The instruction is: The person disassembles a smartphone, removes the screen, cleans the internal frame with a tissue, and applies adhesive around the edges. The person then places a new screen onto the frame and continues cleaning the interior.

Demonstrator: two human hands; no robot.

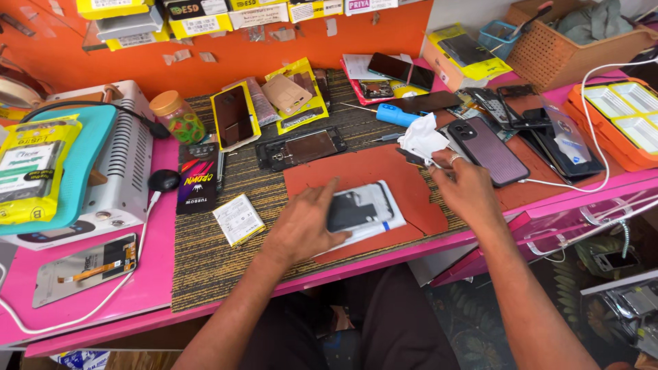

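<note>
Hands work near the front edge of a pink tabletop [103, 301] covered in the middle by a dark woven mat [205, 260]. The left hand [305, 223] lies flat and open, fingers spread, pressing down on an opened phone body [360, 209] that rests on a white sheet atop a red-orange pad [404, 178]; it grips nothing, only holds the phone still. The right hand [462, 185] is partly closed, its fingertips pinched on a small dark tool at the edge of a crumpled white cloth [421, 137]; the tool is too small to make out clearly, perhaps tweezers. The phone body sits just inside the pad's front edge, close to the tabletop's lip.

Just right of the right hand lies a dark phone [488, 149] face down, with more phones and screens crowding the right end beside an orange parts tray [620, 116]. A blue-handled screwdriver [394, 114] lies behind the cloth. Left of the pad, a small battery [238, 219] and a dark packet [199, 179] leave a bare strip of mat along the front edge. Farther left stand a white machine with a teal top [127, 161] and a loose screen panel [86, 267].
</note>
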